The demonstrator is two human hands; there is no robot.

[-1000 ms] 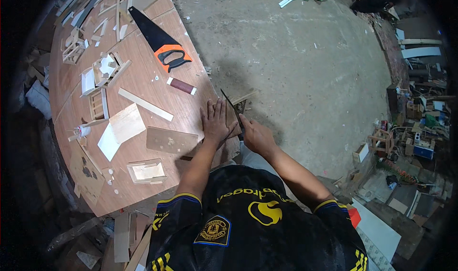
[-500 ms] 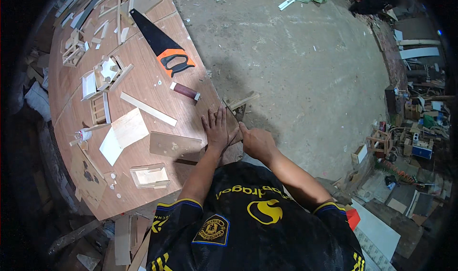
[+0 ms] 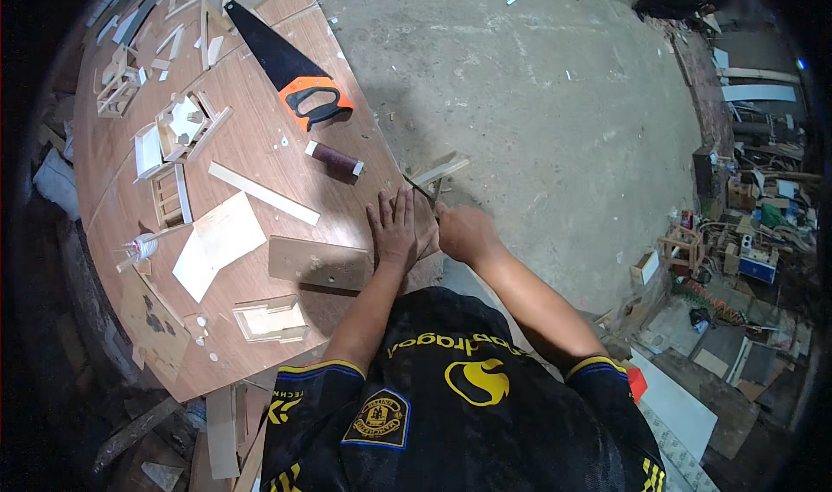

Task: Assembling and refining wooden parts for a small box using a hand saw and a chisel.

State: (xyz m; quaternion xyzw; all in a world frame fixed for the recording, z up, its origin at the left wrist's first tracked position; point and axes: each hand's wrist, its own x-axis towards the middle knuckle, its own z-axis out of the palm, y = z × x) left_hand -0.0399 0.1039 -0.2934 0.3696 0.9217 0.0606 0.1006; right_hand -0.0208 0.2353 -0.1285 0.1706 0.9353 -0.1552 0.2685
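My left hand (image 3: 393, 230) lies flat with fingers stretched out on a flat brown wooden piece (image 3: 424, 229) at the table's right edge. Beside it my right hand (image 3: 464, 232) is closed round the handle of a thin dark blade (image 3: 420, 190); the handle is mostly hidden. The blade rests along that piece. Above them lie a maroon roll (image 3: 332, 159) with white ends and a black-and-orange handsaw (image 3: 308, 95). Left of my hands are a flat brown board (image 3: 316, 258), a pale strip (image 3: 263, 191) and a bent pale sheet (image 3: 217, 241).
The wooden table (image 3: 130, 206) holds small wooden frame models (image 3: 178, 132), offcuts and a small wooden tray (image 3: 269, 319). Beyond its edge is the concrete floor (image 3: 537, 128), with a loose stick (image 3: 444, 169) near the corner. Piled boards and clutter (image 3: 758, 232) line the right side.
Since a second ago my right hand has moved forward along the wooden piece with the blade. My left hand is slightly lower in the picture, still flat on the piece.
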